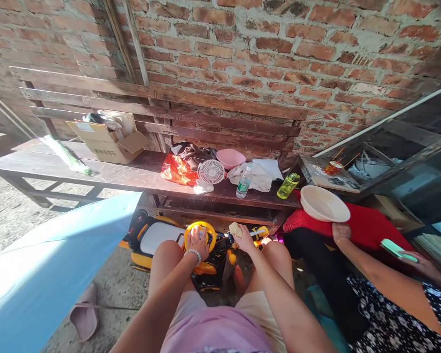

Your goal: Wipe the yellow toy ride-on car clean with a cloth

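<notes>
My left hand point(198, 243), with a beaded bracelet at the wrist, rests on the yellow steering wheel point(213, 235) of a black and yellow ride-on toy point(159, 239), its fingers spread. My right hand point(243, 239) is closed around a crumpled pale yellow cloth or sponge point(235, 230), above the toy's front part. Between my knees, the lower part of the toy lies in shadow.
A dark wooden bench point(150, 169) holds a cardboard box point(110, 144), a white fan point(211, 171), a water bottle point(243, 182) and a green bottle point(288, 186). At right a person holds a cream basin point(325, 204) and a green object point(399, 250). A blue sheet point(59, 269) spans the left.
</notes>
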Demonstrator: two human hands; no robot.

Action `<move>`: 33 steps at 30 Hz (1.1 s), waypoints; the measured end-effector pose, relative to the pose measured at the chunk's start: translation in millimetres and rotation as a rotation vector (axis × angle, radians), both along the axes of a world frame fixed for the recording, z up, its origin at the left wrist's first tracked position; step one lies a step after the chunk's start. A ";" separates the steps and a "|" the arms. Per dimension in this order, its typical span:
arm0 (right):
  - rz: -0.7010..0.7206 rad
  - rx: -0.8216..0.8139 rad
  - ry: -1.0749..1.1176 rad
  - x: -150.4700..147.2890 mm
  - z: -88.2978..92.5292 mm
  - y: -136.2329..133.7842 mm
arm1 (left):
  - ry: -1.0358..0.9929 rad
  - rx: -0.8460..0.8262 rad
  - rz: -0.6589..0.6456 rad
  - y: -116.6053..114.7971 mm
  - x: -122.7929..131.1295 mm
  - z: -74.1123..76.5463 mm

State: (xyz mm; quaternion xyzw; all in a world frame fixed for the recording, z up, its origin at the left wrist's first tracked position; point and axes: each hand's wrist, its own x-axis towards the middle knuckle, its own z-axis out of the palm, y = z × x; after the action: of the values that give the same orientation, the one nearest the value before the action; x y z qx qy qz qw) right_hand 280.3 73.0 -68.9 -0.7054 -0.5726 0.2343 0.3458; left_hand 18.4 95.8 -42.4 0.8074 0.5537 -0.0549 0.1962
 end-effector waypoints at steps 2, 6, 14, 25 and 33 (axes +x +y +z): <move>-0.005 -0.007 -0.007 -0.2 -0.2 1.7 | 0.020 -0.011 0.041 -2.0 -2.3 0.5; 0.004 0.002 0.012 0.1 -0.3 2.9 | 0.085 -0.056 0.103 -6.4 -4.1 5.7; 0.011 0.053 0.054 1.0 -6.0 -3.6 | -0.014 -0.020 -0.001 -0.3 1.8 8.1; -0.026 0.085 0.021 -6.3 -1.2 -3.5 | 0.111 0.014 0.104 -5.7 -4.0 -11.8; -0.020 0.102 -0.018 -4.7 -10.7 0.9 | 0.087 -0.029 0.099 -7.9 -3.5 6.6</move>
State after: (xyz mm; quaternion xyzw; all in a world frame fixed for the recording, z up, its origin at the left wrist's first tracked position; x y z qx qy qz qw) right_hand 275.6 73.9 -79.6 -0.6947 -0.5797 0.1950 0.3786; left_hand 14.9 87.9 -35.8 0.7730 0.6001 -0.0881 0.1860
